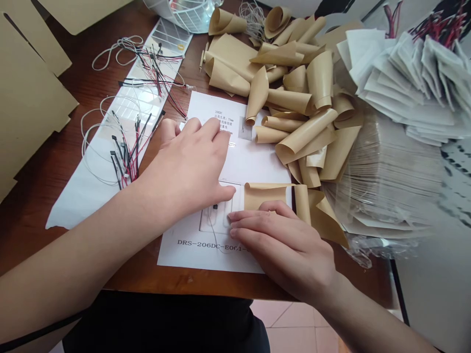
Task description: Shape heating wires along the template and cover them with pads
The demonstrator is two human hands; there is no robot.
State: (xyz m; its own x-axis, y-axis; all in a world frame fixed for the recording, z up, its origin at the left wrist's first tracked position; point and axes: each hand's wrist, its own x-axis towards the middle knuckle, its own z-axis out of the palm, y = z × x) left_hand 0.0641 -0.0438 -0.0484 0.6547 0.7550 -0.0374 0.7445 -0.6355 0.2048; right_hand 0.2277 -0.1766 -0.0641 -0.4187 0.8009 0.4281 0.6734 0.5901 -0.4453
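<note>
The left hand (pixel 184 164) and right hand (pixel 283 250) are pressing down on a printed sheet (pixel 206 257) — grips apart. Their fingers (pixel 243 220) are touching a wired film patch (pixel 217 208).

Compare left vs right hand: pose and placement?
The left hand sits higher on the printed sheet, with fingers spread and pointing away from the person; the right hand lies lower, with fingers together and pointing sideways. The left thumb reaches the top of the clear film patch, while the right fingertips meet its side. Only the right hand overlaps the tan paper strip. Both are bare and palm-down.
</note>
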